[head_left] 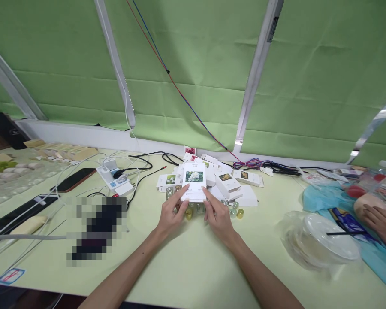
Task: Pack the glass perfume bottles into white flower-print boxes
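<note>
My left hand [173, 211] and my right hand [218, 215] together hold a flat white box [194, 181] with a white flower picture, gripping its lower corners from either side. It is raised just above several small glass bottles with gold caps [189, 212] standing on the pale green table [196, 262]. Behind it lies a heap of similar small white boxes [227, 182] with flower pictures, some lying flat.
A power strip [113, 177] with cables, two phones [74, 179] and trays of small items [6, 169] lie at the left. A clear bag with a lidded bowl [324, 240] sits at the right. Another person's hand [381, 221] rests on blue plastic at the far right. Green blinds hang behind.
</note>
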The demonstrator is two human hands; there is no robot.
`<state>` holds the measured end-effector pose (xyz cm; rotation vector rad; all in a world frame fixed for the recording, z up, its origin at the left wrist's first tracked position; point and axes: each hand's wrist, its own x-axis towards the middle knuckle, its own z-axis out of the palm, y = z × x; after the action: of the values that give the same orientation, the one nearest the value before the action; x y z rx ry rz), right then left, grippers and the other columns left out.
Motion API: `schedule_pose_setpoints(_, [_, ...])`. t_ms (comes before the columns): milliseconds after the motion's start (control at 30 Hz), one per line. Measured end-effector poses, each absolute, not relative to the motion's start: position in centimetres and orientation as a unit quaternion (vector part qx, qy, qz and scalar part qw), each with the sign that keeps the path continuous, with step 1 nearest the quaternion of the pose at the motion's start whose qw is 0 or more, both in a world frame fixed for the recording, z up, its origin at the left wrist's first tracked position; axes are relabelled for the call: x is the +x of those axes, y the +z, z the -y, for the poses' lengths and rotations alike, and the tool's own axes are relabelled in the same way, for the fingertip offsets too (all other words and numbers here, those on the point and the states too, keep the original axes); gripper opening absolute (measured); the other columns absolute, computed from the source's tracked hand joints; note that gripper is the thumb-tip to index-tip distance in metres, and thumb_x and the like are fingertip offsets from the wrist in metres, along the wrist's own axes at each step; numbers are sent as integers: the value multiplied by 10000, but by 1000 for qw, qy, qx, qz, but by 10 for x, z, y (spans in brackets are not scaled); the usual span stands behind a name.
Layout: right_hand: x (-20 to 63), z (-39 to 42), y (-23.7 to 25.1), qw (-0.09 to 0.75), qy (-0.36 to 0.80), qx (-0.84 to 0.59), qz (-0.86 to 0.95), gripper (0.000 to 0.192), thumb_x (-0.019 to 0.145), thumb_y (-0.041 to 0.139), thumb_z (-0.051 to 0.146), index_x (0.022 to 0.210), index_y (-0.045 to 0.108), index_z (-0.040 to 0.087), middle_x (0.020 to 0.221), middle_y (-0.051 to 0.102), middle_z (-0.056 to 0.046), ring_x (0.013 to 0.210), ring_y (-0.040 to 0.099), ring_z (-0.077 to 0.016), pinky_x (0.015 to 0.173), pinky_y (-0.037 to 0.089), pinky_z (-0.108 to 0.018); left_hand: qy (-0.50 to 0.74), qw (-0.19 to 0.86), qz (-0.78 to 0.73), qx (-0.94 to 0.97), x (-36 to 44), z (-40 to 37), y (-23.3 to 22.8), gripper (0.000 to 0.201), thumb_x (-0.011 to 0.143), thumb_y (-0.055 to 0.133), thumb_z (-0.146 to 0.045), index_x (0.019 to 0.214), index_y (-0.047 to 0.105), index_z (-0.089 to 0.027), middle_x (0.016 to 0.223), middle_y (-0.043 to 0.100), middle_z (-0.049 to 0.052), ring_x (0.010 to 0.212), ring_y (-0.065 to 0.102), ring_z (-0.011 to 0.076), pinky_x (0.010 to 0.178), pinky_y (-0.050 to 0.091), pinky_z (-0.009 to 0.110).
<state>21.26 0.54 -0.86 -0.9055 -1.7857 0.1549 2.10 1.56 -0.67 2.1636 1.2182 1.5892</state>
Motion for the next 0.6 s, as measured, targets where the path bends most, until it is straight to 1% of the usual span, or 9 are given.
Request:
schedule_pose_setpoints(100, [213, -6, -10, 542, 62, -379, 748, 451, 1058, 367, 277, 1472, 538, 223, 876, 748, -72, 755, 718, -193, 695, 615, -301, 531, 95, -420, 730, 22, -15, -6, 442, 993, 511, -392, 1351, 625, -158, 1138, 754, 97, 623, 587, 99, 565, 514, 219])
schedule_pose_setpoints(233, [213, -6, -12, 540, 59, -384, 746, 456, 1054, 372, 272, 1480, 529, 229, 928, 757, -79, 765, 721, -194, 699, 618, -307, 522, 105, -433, 727, 22, -15, -5, 448, 992, 501, -421, 1342, 633, -173, 1115, 759, 89, 578, 560, 92, 531, 498, 216])
schedule_pose_setpoints(367, [214, -7, -14, 541, 65, -379, 748, 455, 1050, 415, 298, 1486, 517, 218, 937, 753, -83, 723, 711, -176, 653, 607, -276, 525, 112, -428, 727, 22, -15, -6, 452, 985, 516, -420, 1341, 629, -165, 1111, 755, 94, 564, 548, 82, 519, 502, 211])
schedule_pose_setpoints(467, [214, -8, -16, 548, 90, -366, 747, 461, 1042, 468, 330, 1486, 509, 214, 937, 748, -80, 708, 701, -162, 614, 592, -249, 529, 108, -417, 731, 21, -15, -7, 467, 963, 566, -419, 1348, 621, -161, 1067, 759, 86, 590, 568, 87, 541, 523, 211])
schedule_pose_setpoints(600, [214, -9, -17, 551, 84, -371, 743, 449, 1038, 482, 332, 1470, 532, 220, 910, 744, -77, 737, 710, -176, 638, 598, -261, 533, 98, -418, 729, 22, -16, -10, 467, 948, 603, -415, 1346, 624, -171, 1008, 760, 63, 638, 613, 98, 572, 545, 212])
